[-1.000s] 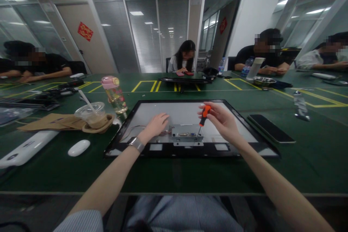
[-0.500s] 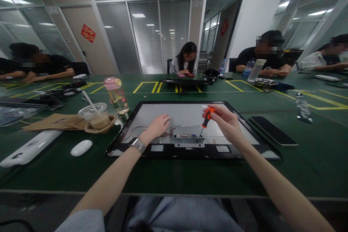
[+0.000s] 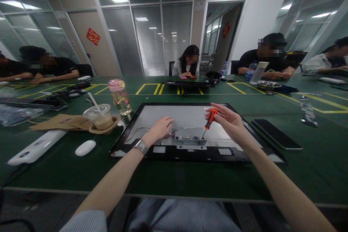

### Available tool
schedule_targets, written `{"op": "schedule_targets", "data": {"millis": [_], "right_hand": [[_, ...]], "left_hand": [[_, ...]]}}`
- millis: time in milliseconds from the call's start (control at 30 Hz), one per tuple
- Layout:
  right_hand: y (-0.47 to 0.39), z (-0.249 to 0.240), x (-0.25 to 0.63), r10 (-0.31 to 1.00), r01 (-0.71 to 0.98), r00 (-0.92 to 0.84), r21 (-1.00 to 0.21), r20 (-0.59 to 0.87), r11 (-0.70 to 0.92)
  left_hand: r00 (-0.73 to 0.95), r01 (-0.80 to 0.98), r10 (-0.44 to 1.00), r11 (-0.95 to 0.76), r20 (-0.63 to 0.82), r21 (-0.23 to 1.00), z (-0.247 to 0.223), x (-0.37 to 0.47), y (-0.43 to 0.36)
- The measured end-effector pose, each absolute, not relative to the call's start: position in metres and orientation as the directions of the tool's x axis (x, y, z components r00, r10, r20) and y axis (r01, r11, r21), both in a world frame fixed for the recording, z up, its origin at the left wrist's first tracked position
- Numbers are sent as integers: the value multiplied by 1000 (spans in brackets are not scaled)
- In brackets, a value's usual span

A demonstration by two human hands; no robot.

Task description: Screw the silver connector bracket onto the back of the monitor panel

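Note:
A flat display panel (image 3: 187,114) with a black frame lies on the table before me. On its near part sits a metal bracket box (image 3: 187,134) with a blue video port and a white one. My right hand (image 3: 230,121) pinches an orange and black screwdriver (image 3: 210,117), held tilted. Its thin shaft reaches down to the right end of the bracket; the exact contact of the tip is too small to tell. My left hand (image 3: 160,128) rests on the panel left of the bracket, fingers stretched out and holding nothing. Thin cables (image 3: 137,130) run beside it.
On the left are a plastic cup (image 3: 99,117), a pink-lidded bottle (image 3: 119,96), a white mouse-like case (image 3: 85,148) and a long white device (image 3: 36,148). A black phone (image 3: 276,134) lies right of the panel. Several people sit around the green table (image 3: 174,185).
The whole view has shifted slightly, so things appear a little further right and lower. Both hands hold nearly the same place over the panel, the screwdriver still at the bracket's right end.

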State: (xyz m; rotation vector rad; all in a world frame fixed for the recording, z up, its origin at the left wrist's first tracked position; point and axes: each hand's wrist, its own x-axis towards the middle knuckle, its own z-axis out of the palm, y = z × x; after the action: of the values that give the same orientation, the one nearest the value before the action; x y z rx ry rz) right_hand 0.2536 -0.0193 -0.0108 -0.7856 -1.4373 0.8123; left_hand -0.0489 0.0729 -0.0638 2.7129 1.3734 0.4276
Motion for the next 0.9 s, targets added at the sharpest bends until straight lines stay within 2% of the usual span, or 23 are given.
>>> {"op": "schedule_targets", "data": {"millis": [133,333,433,533,633,833,900], "right_hand": [[-19,-11,254,823,81,55,-824,565,560],[-24,-4,252,858,-169,-99,-858,505,485],[-24,-4,254,856,-106,-127,-865,500,490],[-23,-7,256,839,17,-68,-840,540,543],[-22,-8,254,822,41,-31,-821,569,570],[-26,-3,249,864,-207,-122,-864,489,459],[-27,-3,249,873,-232,-117,-868,473,439]], "left_hand": [[565,767,794,-606,226,211,-63,-46,70],[577,769,793,-608,195,197,-61,-45,69],[576,772,793,-607,196,187,-60,-45,68],[577,770,793,-608,198,193,-60,-46,68],[574,773,795,-605,195,191,-61,-46,69],[582,773,788,-613,199,167,-67,-46,74],[584,773,786,-615,202,158,-69,-46,75]]}}
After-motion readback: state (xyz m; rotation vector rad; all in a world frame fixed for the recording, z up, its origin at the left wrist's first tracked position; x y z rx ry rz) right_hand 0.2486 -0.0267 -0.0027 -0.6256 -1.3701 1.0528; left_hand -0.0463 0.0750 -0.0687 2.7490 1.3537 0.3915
